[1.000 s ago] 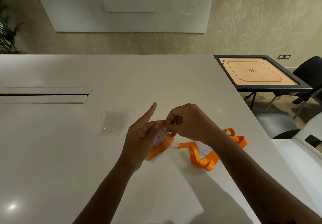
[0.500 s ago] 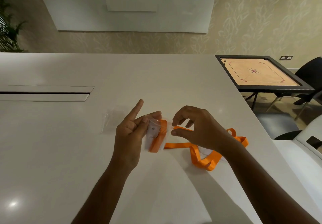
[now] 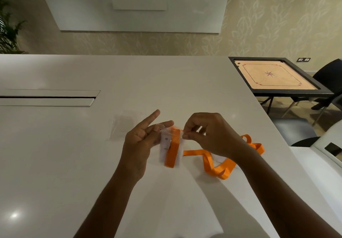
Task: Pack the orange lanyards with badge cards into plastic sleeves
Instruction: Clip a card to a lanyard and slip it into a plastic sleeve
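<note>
The clear plastic sleeve holding a folded orange lanyard and white badge card [image 3: 171, 148] sits upright between my hands above the white table [image 3: 74, 163]. My left hand [image 3: 140, 141] grips its side, index finger pointing up. My right hand [image 3: 207, 132] pinches the sleeve's top edge. A loose orange ribbon lanyard [image 3: 220, 165] lies under my right wrist. A spare clear sleeve [image 3: 124, 126] lies flat just left.

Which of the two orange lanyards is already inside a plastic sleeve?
The folded lanyard held by the left hand, wrapped in clear plastic. The loose lanyard sprawls bare on the table under the right wrist.
</note>
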A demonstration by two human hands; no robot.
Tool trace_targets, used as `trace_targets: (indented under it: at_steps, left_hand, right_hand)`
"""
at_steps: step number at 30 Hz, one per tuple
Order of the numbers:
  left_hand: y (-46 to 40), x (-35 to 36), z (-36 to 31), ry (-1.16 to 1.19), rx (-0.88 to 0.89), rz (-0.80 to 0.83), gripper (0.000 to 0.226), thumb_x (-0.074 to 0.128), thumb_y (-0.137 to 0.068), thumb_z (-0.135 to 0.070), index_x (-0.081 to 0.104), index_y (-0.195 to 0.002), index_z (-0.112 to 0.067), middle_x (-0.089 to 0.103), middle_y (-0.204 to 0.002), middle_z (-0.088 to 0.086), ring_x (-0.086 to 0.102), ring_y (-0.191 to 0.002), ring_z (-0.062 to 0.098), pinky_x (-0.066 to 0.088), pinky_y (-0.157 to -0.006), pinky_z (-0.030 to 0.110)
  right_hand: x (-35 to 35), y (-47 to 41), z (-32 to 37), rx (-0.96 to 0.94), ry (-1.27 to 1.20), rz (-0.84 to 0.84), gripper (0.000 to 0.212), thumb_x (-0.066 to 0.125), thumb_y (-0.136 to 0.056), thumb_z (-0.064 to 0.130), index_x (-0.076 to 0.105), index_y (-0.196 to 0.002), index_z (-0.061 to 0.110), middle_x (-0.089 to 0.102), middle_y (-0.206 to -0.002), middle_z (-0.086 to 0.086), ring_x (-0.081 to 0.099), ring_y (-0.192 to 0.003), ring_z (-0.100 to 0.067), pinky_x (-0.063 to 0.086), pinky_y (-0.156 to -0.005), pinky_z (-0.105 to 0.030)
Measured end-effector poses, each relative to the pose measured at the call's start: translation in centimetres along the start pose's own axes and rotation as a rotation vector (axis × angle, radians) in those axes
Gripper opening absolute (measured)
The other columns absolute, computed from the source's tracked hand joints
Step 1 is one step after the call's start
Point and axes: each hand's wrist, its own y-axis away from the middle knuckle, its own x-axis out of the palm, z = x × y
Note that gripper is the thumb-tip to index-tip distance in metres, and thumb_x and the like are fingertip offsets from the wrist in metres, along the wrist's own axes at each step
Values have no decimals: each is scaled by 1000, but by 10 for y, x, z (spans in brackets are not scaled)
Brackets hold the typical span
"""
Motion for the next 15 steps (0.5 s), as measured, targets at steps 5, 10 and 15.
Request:
trace_targets:
  at_steps: [5, 10, 15]
  left_hand:
    - [0, -3, 1, 4, -65, 18, 62, 63, -93, -45, 49, -152, -34, 76, -126, -5, 72, -118, 19, 62, -95, 41]
    - [2, -8, 8, -67, -105, 25, 67, 69, -83, -51, 54, -147, -38, 74, -118, -18, 72, -115, 17, 62, -94, 34]
    - [-2, -18, 15, -107, -133, -9, 64, 69, -81, -52, 58, -142, -35, 68, -129, -9, 70, -114, 20, 63, -86, 25]
  right_hand:
    - [6, -2, 1, 102, -52, 15, 6, 81, -91, 8, 77, -90, 13, 76, -84, 4, 76, -76, -11, 64, -67, -26]
    - [13, -5, 3, 179, -127, 14, 8, 75, -94, 0, 75, -91, 8, 79, -80, 2, 77, -70, -9, 63, -64, -20]
    - [30, -12, 4, 238, -200, 13, 6, 74, -95, 0, 74, -93, 6, 79, -79, 0, 79, -70, -11, 65, -66, -23]
